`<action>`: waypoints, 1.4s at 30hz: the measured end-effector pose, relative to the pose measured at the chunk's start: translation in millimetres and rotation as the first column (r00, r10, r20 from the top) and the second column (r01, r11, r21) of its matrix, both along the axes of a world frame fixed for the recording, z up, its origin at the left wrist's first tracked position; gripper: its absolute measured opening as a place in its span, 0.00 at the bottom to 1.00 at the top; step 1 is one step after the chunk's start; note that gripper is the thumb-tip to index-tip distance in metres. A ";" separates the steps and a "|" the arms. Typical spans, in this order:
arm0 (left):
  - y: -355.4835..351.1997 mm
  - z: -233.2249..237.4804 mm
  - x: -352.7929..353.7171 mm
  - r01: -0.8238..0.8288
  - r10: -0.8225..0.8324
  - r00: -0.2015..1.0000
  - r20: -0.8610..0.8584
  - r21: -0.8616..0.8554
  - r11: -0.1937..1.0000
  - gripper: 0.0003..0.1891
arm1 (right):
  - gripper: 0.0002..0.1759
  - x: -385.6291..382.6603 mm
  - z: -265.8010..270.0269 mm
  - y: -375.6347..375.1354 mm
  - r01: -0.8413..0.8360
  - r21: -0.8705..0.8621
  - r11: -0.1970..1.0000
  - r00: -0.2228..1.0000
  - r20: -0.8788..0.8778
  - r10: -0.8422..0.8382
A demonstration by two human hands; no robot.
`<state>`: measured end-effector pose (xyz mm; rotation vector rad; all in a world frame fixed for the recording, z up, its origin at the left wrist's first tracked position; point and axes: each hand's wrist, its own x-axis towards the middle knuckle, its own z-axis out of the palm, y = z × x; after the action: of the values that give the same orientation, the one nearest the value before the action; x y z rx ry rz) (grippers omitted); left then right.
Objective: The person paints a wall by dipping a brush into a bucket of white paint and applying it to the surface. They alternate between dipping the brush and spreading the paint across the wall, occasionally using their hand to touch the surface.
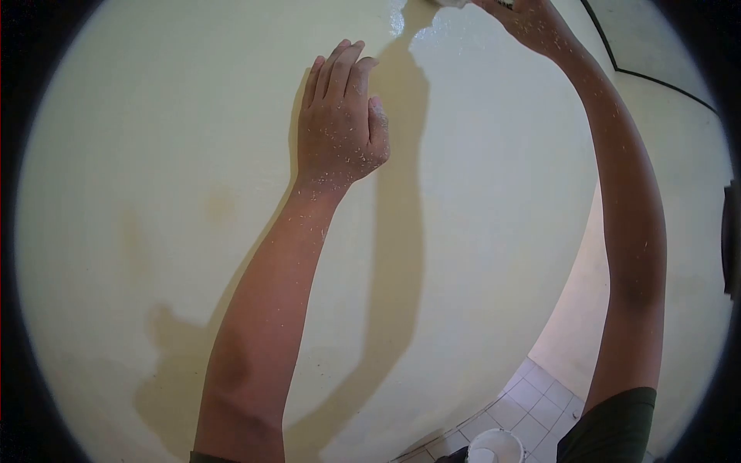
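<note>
Left hand (340, 123): laid flat on the wall (139, 154), just above picture centre. Nothing is held; the fingers are stretched out and kept side by side, the thumb lying alongside. Pale specks are seen on its back.
Left hand axis: the long axis runs from 6 to 12 o'clock, tilted slightly toward 1 o'clock; the fingertips point up.
Right hand (536, 27): raised to the upper edge, at 1 o'clock from the left hand. The fingers are cut off by the frame, so it cannot be told whether they are clamped or apart.
Whitish object (451, 3): seen at the upper edge, just at 9 o'clock of the right hand. Only a sliver is shown; its long axis and heading cannot be told.
Wet patch (403, 21): a glossy area on the wall, directly at 7 o'clock of the whitish object, well apart from the left fingertips.
Shadow (401, 231): cast on the wall at 3 o'clock of the left forearm, running from 12 to 6 o'clock.
Bucket (494, 447): white, set on the tiled floor (532, 397) at 5 o'clock.
Sleeve (617, 424): dark green, at the right upper arm.
</note>
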<state>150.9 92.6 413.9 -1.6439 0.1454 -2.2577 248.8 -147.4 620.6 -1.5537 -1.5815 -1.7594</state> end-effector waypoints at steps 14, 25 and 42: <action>4.5 0.2 7.9 0.019 -0.019 1.000 0.021 0.016 1.000 0.21 | 0.12 -35.8 -178.2 -32.7 0.097 -0.655 0.749 0.903 -0.258 -0.343; -3.1 -2.7 -0.6 0.020 -0.019 0.997 -0.073 0.012 1.000 0.21 | 0.11 -27.4 -120.8 -36.5 0.087 -0.107 0.990 0.954 -0.278 -0.114; -7.5 -3.0 -7.7 0.019 -0.022 0.997 -0.069 -0.035 0.999 0.24 | 0.11 -9.9 -6.5 25.4 -0.129 0.145 0.981 0.992 0.002 0.130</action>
<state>143.2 85.1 410.9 -1.7470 0.1417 -2.2310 238.9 -122.0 614.1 -1.3575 -1.4795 -1.7537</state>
